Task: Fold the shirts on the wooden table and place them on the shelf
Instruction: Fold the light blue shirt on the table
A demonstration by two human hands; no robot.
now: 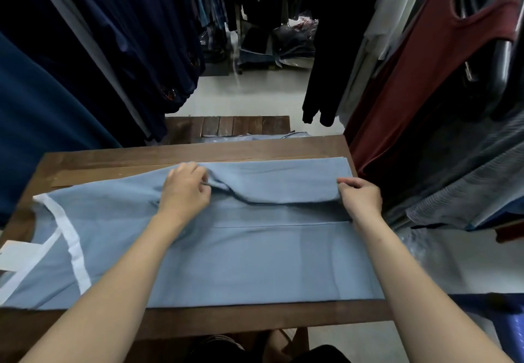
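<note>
Light blue shirt spread flat across the wooden table, covering most of its top. The white-trimmed neckline lies toward the table's left end and the hem toward its right end. The shirt's long edge on the table's far side is turned over toward the near side, forming a flap slightly raised off the layer beneath.

Left hand, above the table's middle, pinches a gather of this flap between thumb and curled fingers. Right hand, at the table's right end, grips the flap's corner with fingers curled over it (the thumb's position cannot be told).

A white card lies at the table's left end, beside the neckline. Beyond the table's far edge stands a slatted wooden surface bearing a clear-wrapped pale blue item. Dark blue garments hang left of the table. A dark red garment and grey striped ones hang to its right.
</note>
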